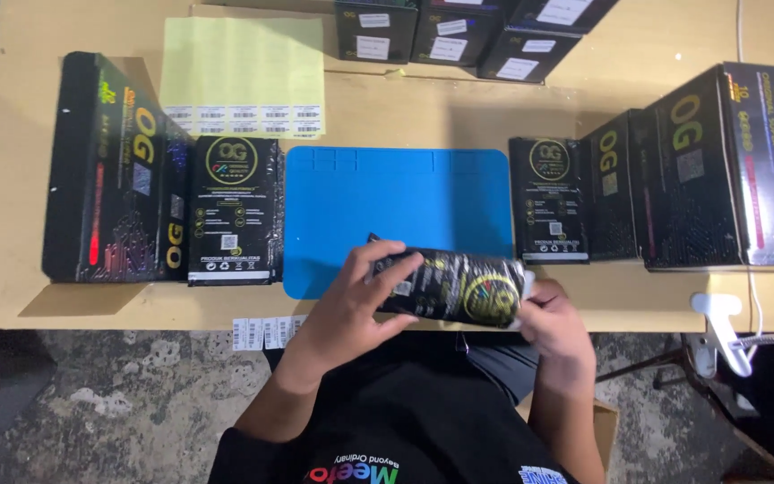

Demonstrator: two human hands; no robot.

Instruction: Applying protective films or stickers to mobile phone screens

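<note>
Both hands hold a black glossy packet [455, 285] with a yellow round emblem, lying sideways over the near edge of a blue mat [396, 211]. My left hand [356, 305] wraps the packet's left end, with fingers over its top. My right hand [555, 324] grips the packet's right end from below. A strip of small white barcode stickers [266, 332] hangs at the table's front edge, just left of my left wrist.
Black packets lie flat on either side of the mat, one stack left [233, 211] and one right [548, 199]. Large black cartons stand at the far left [109, 170] and right [727, 166]. A yellow label sheet [244, 76] and more dark boxes [459, 31] sit at the back. A white clamp [718, 327] grips the table edge.
</note>
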